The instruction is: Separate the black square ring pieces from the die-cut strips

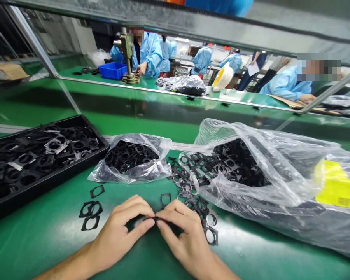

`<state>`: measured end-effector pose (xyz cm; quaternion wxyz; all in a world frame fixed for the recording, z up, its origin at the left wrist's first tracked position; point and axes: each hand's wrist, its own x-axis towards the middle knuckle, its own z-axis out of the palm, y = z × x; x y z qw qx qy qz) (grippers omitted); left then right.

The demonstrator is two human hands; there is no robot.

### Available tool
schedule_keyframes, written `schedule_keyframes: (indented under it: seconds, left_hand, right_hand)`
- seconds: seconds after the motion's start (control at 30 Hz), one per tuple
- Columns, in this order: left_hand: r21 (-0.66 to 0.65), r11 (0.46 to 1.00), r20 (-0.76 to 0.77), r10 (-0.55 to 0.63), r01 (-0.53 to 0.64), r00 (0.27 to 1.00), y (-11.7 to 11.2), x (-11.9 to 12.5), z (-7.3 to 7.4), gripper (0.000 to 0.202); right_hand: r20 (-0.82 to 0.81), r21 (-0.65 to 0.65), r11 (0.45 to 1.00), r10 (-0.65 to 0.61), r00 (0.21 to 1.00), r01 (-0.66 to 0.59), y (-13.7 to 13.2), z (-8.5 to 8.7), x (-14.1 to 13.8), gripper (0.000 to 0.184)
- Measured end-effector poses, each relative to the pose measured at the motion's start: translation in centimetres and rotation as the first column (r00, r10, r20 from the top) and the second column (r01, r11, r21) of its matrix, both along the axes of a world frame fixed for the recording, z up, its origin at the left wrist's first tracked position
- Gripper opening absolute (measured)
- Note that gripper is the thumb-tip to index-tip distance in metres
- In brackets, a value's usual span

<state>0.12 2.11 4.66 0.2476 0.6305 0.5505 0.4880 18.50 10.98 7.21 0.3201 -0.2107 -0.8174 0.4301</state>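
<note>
My left hand and my right hand meet over the green table. Between their pinched fingertips is a small, thin black part, seen nearly edge-on and mostly covered by the fingers. It looks like the flat black frames with a round hole that lie about. Left of my left hand are a few such frames, some overlapping. Beyond my right hand a single frame lies flat, beside a loose heap of frames that spills from a bag.
A black tray full of frames stands at left. A small clear bag and a large one with a yellow label hold more. Behind a metal rail, people in blue work near a press and a blue bin.
</note>
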Motion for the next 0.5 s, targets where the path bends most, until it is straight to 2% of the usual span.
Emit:
schedule_keyframes:
  seconds: [0.3,0.5]
  left_hand:
    - [-0.097,0.995,0.011,-0.006,0.007,1.000,-0.14,0.31,0.39,0.009]
    - [-0.179,0.982,0.102,-0.037,0.055,0.994,0.24,0.06,0.56,0.022]
  right_hand:
    - [-0.067,0.016,1.000,-0.016,0.998,0.017,0.28,-0.42,0.00,0.011]
    - [-0.052,0.021,1.000,0.022,0.998,-0.021,0.31,-0.18,0.17,0.007]
